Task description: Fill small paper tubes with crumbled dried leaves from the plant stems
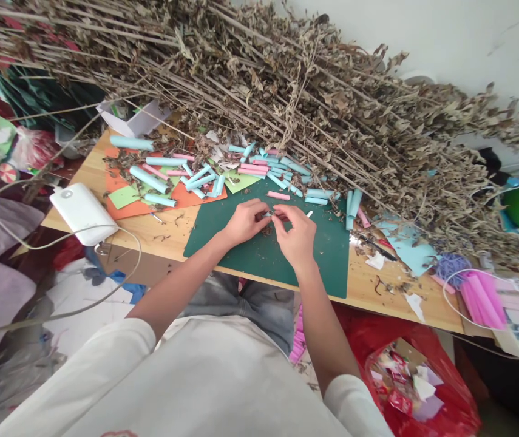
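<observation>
My left hand (246, 221) and my right hand (294, 233) meet over a dark green cutting mat (227, 243), fingertips nearly touching. The left fingers pinch what looks like a small light-blue paper roll (267, 213), mostly covered by the hands. My right thumb and forefinger are closed at its end, and what they hold is too small to make out. Dried leaf crumbs (266, 230) lie on the mat below. Just beyond the hands rests a pink paper roll (278, 195), with several blue rolls (316, 201) behind it.
A large heap of dried leafy stalks (259, 91) spans the table's back. Orange paper (186, 199) lies at left, near a white power bank (84, 212) whose cable hangs over the front edge. To the right are a black pen-like tool (380, 249) and a red bag (450, 376) of scraps below.
</observation>
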Tool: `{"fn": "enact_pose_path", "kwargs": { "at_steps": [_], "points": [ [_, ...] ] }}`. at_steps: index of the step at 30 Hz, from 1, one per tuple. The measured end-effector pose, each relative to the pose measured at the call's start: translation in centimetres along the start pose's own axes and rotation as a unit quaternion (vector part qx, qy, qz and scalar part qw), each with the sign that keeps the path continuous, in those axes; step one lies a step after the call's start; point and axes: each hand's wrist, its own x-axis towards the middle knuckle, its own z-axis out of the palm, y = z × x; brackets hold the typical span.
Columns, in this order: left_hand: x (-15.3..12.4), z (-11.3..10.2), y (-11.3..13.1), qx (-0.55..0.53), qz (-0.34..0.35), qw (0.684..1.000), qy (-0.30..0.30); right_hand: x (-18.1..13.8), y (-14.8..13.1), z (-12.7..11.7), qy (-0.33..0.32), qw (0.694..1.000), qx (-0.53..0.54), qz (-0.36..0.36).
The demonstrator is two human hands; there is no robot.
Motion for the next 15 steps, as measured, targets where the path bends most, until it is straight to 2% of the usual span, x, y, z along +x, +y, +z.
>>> {"fn": "enact_pose_path", "kwargs": {
  "at_steps": [4,8,15],
  "points": [
    [-0.01,0.03,0.0,0.005,-0.002,1.0,0.001,-0.14,-0.06,0.41,0.035,0.997,0.02,0.059],
    [0.02,0.03,0.05,0.003,-0.006,1.0,0.0,-0.36,-0.09,0.82,0.061,0.995,0.011,0.081],
    [0.04,-0.03,0.19,0.005,-0.004,1.0,-0.003,-0.28,-0.3,0.9,0.064,0.998,-0.01,0.001]
  ]
}}
